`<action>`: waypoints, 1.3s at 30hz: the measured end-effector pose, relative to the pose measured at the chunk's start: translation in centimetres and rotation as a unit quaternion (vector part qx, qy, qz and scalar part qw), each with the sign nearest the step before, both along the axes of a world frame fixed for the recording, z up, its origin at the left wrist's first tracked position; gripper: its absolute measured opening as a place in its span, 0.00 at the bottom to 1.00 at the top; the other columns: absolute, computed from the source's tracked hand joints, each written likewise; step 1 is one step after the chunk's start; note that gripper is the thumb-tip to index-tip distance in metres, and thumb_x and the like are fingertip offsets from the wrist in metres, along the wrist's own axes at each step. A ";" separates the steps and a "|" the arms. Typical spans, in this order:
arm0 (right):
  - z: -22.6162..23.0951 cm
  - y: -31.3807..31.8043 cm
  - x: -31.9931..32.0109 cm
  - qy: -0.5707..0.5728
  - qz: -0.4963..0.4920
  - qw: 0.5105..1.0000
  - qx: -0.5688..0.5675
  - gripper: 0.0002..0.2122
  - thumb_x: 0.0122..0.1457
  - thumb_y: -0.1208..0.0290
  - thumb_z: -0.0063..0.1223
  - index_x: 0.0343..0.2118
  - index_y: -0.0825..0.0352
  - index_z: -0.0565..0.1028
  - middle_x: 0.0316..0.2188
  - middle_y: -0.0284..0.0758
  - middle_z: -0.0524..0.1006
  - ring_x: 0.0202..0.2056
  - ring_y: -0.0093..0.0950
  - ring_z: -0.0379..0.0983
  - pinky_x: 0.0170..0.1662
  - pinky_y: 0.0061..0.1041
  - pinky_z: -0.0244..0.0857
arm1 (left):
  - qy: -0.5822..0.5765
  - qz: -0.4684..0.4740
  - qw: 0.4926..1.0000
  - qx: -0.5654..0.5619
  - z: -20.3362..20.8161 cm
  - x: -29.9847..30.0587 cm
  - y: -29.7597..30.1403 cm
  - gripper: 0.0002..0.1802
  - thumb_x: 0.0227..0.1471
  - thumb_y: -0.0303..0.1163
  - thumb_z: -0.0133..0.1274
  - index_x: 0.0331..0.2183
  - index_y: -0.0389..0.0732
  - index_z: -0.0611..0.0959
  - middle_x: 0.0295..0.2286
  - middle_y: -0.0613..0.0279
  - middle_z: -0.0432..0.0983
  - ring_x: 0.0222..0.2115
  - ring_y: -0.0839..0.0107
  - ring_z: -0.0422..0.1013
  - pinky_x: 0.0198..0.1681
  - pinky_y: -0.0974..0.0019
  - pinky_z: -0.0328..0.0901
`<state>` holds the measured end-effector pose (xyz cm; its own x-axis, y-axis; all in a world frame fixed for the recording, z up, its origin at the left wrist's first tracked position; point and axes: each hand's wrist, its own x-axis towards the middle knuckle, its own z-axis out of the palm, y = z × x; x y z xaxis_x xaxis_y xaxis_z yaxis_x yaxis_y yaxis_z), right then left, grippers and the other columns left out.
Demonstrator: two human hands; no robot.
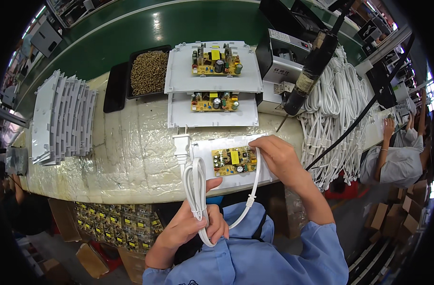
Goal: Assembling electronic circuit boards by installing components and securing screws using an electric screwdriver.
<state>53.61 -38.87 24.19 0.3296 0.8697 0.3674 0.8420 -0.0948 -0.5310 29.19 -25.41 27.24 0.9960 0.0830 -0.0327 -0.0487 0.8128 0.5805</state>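
My left hand [181, 225] is closed round a bundled white power cord [196, 185], with its plug [181, 145] pointing away from me on the bench. One length of the cord loops from the bundle to my right hand [284, 159]. There the fingertips pinch the cord's end at the upper right corner of a yellow circuit board [235, 160]; whether the end touches the board is hidden by the fingers. Beneath this board lies a white plastic panel [203, 154], flat at the near edge of the bench.
Beyond are stacked white panels [179, 80] carrying circuit boards. A screw tray [150, 73] and a panel stack [62, 118] stand left. On the right, an electric screwdriver [312, 71] hangs before a screw feeder [283, 61], beside heaped white cords [333, 109].
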 end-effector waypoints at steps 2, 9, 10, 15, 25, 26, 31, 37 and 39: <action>-0.1 0.0 0.1 -0.001 0.003 1.000 -0.003 0.10 0.51 0.85 0.55 0.38 0.68 0.76 0.33 0.41 0.77 0.35 0.40 0.77 0.38 0.32 0.71 | 0.023 0.003 1.000 0.012 0.3 0.0 0.1 0.42 0.57 0.36 0.47 0.66 0.38 0.45 0.21 0.57 0.66 0.23 0.66 0.70 0.39 0.53 0.68; -0.9 -0.2 -0.1 0.057 -0.044 0.997 -0.018 0.09 0.51 0.85 0.55 0.35 0.70 0.74 0.33 0.40 0.77 0.36 0.39 0.75 0.39 0.31 0.69 | 0.145 0.035 0.970 0.191 0.3 0.4 1.3 0.34 0.57 0.26 0.48 0.63 0.35 0.58 0.33 0.58 0.67 0.31 0.71 0.70 0.38 0.69 0.66; -0.8 0.0 -0.1 0.058 -0.043 0.997 -0.019 0.09 0.51 0.85 0.55 0.35 0.70 0.74 0.33 0.40 0.77 0.36 0.39 0.75 0.39 0.31 0.69 | 0.156 0.078 0.936 0.305 -0.5 0.3 1.6 0.31 0.57 0.24 0.48 0.61 0.34 0.62 0.36 0.58 0.66 0.32 0.73 0.69 0.38 0.71 0.65; -0.5 0.5 0.1 -0.028 -0.015 0.999 0.006 0.10 0.47 0.85 0.58 0.33 0.69 0.74 0.33 0.38 0.76 0.39 0.38 0.73 0.41 0.32 0.68 | 0.204 0.179 0.842 0.467 -1.9 0.7 2.3 0.28 0.55 0.21 0.50 0.58 0.31 0.68 0.40 0.58 0.65 0.37 0.75 0.66 0.39 0.74 0.63; -0.9 0.6 1.5 0.014 0.012 0.999 -0.031 0.09 0.46 0.83 0.59 0.32 0.68 0.75 0.33 0.36 0.76 0.40 0.37 0.73 0.41 0.32 0.68 | 0.201 0.261 0.785 0.524 -3.2 1.3 2.1 0.28 0.54 0.20 0.49 0.57 0.33 0.69 0.38 0.51 0.72 0.37 0.67 0.69 0.42 0.69 0.64; -0.8 0.5 1.4 -0.008 -0.002 1.000 -0.027 0.09 0.47 0.83 0.59 0.32 0.67 0.75 0.34 0.36 0.76 0.41 0.38 0.72 0.42 0.33 0.68 | 0.195 0.259 0.787 0.525 -2.8 1.4 2.1 0.28 0.54 0.20 0.49 0.57 0.33 0.69 0.38 0.51 0.72 0.37 0.67 0.69 0.42 0.69 0.64; -0.8 -0.2 0.6 -0.180 -0.030 0.983 0.021 0.07 0.49 0.78 0.59 0.32 0.64 0.76 0.42 0.33 0.77 0.46 0.37 0.71 0.47 0.34 0.68 | 0.127 0.202 0.627 0.742 -1.7 2.0 2.4 0.28 0.52 0.16 0.48 0.56 0.37 0.72 0.41 0.51 0.73 0.38 0.56 0.66 0.47 0.62 0.62; 3.1 -2.5 -1.6 -0.215 0.122 0.968 0.041 0.06 0.51 0.70 0.56 0.29 0.63 0.72 0.56 0.39 0.71 0.58 0.37 0.66 0.60 0.37 0.60 | 0.052 0.190 0.520 0.831 -0.1 2.2 1.9 0.30 0.40 0.15 0.49 0.49 0.39 0.80 0.42 0.58 0.76 0.39 0.56 0.65 0.46 0.60 0.63; 4.6 -3.1 -2.1 -0.193 0.142 0.970 0.041 0.06 0.52 0.71 0.55 0.29 0.65 0.71 0.55 0.44 0.71 0.55 0.38 0.68 0.58 0.38 0.62 | -0.006 0.180 0.526 0.831 0.5 1.9 2.2 0.28 0.38 0.15 0.49 0.46 0.39 0.82 0.41 0.60 0.78 0.39 0.58 0.66 0.44 0.61 0.63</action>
